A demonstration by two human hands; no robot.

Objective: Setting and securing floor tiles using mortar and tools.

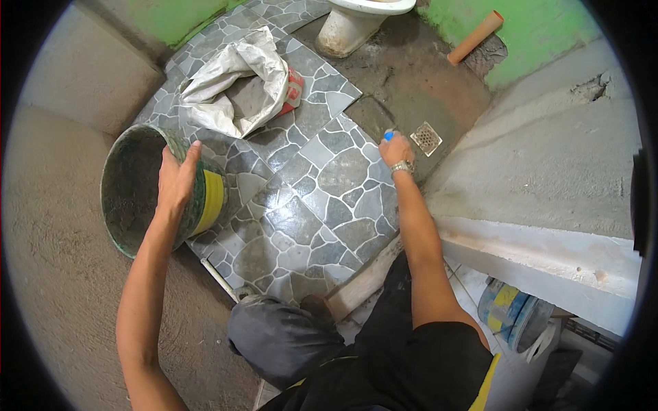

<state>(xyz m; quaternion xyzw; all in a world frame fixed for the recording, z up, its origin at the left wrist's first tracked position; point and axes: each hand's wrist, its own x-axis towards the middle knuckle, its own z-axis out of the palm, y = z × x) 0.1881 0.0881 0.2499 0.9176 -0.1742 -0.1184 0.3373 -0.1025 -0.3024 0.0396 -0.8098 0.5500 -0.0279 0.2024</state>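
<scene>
The left hand [179, 178] is at the left of the frame, its grip closed on the rim of the bucket [137, 188], which is tilted with its mouth toward the left edge. The right hand [395, 151], right of centre, has its grip closed around the blue handle of the tool [388, 135]; the blade is hard to distinguish from the grey mortar [373, 113] beneath. The drain [425, 139] lies just right of this hand. An open sack [273, 68] containing grey powder stands on the tiles [343, 171], upper left of centre. The toilet [349, 31] stands at top centre.
</scene>
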